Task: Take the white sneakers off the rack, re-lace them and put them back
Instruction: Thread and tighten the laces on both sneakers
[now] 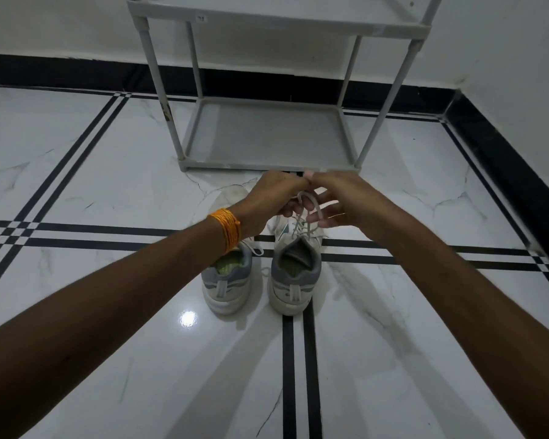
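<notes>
Two white sneakers with grey heels stand side by side on the floor, heels toward me. The left sneaker (pixel 227 283) is partly hidden under my left wrist. Above the right sneaker (pixel 293 274) both hands meet. My left hand (pixel 273 198) and my right hand (pixel 339 198) each pinch the white lace (pixel 308 201), which rises in loops from that shoe's eyelets. An orange thread band circles my left wrist. The grey shoe rack (pixel 267 134) stands just beyond the shoes, against the wall.
The floor (pixel 108 172) is glossy white marble tile with black stripes. A black skirting runs along the white walls, which meet in a corner at the right. The rack's bottom shelf and the shelf above it hold nothing.
</notes>
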`<state>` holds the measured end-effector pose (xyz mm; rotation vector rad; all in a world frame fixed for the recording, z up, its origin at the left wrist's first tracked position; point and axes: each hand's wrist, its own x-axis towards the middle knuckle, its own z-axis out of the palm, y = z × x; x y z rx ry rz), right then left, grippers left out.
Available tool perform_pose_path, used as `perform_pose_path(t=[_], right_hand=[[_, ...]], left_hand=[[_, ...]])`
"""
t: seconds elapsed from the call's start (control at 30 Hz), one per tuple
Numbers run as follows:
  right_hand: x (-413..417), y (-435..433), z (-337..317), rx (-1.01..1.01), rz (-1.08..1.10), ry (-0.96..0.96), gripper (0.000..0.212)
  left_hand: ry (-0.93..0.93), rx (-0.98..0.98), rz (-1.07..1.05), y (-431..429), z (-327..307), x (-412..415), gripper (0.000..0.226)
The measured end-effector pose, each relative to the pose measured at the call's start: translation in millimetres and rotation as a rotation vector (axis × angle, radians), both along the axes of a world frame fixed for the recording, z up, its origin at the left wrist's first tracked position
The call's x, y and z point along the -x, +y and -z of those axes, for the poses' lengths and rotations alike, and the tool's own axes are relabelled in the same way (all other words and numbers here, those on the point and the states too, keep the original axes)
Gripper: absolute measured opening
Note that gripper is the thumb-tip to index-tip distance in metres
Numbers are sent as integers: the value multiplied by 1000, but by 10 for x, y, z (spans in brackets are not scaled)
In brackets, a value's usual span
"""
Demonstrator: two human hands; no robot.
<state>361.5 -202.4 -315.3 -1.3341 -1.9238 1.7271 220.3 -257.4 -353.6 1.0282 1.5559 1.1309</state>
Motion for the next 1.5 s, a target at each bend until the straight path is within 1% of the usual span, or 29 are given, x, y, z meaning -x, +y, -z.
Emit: perform_pose_path(t=[0.07,0.1,0.23,0.27,0.3,0.33,0.4,0.43,0.47,0.53,0.63,0.67,0.7,0.77,0.8,0.87,0.9,0.93,0.97,1.0,1.07,1.1,1.13,1.17,1.27,1.33,1.37,1.43,1.5], right_hand=[[-38,56,54,45,26,10,33],[-67,95,78,17,51,-14,31],[-223,279,201,-358,98,-195,23],[-270,332,248,-465,99,-272,25],[-323,386,305,-568,98,-375,28],[-380,434,371,-648,96,-484,30],[-473,479,499,-723,69,-665,36],[-505,481,559,-728,47,-726,40],[-530,483,624,-718,35,-763,44],[-559,486,721,-701,25,-812,51],[-590,527,783,-663,-15,-879,60],[-607,546,784,-609,-36,-839,61],[-626,561,775,-525,-51,-747,61],[-654,561,713,-292,-94,-463,53],[-651,551,675,-183,-103,-339,46],[-636,549,626,24,-24,-89,36],[-624,564,614,126,48,38,36],[-612,571,596,174,93,108,37],[-594,581,584,119,97,93,39],[-584,590,573,-36,69,-12,39],[-567,616,561,-498,-64,-421,38],[-541,609,541,-676,-103,-591,37],[-515,602,527,-761,-110,-690,37],[-488,586,516,-786,-102,-734,38],[-421,503,584,-780,-199,-859,38],[-389,421,709,-744,-293,-869,38],[-370,372,765,-761,-313,-837,40],[-318,285,849,-763,-309,-661,37],[-250,165,917,-637,-311,-459,28]], left_hand=[[31,-32,22,-22,31,45,26],[63,-43,37,-37,40,81,24],[184,-67,91,-109,119,317,21],[262,-66,70,-122,158,411,20],[396,-62,42,-130,202,512,18],[567,-47,21,-139,253,618,14],[889,-2,15,-179,361,780,8],[997,24,27,-207,418,824,7],[1062,51,45,-244,466,831,6],[1148,76,73,-301,540,778,7],[1278,37,80,-312,554,700,11],[1298,38,78,-298,542,695,12],[1314,43,73,-284,526,696,14],[1357,57,58,-248,516,682,19],[1376,55,51,-231,520,655,21],[1356,-1,51,-188,533,540,24],[1289,-37,69,-168,539,464,25],[1184,-53,113,-151,555,385,26],[1082,-42,178,-140,567,309,27],[1007,-11,251,-133,590,243,26],[962,54,359,-133,639,159,22],[971,65,374,-132,664,148,19],[982,63,369,-128,685,151,17],[992,58,356,-126,701,159,14],[974,32,316,-138,703,182,13],[941,20,286,-153,712,187,14],[925,15,273,-162,717,180,14],[898,10,256,-166,745,158,13],[866,16,247,-159,770,136,12]])
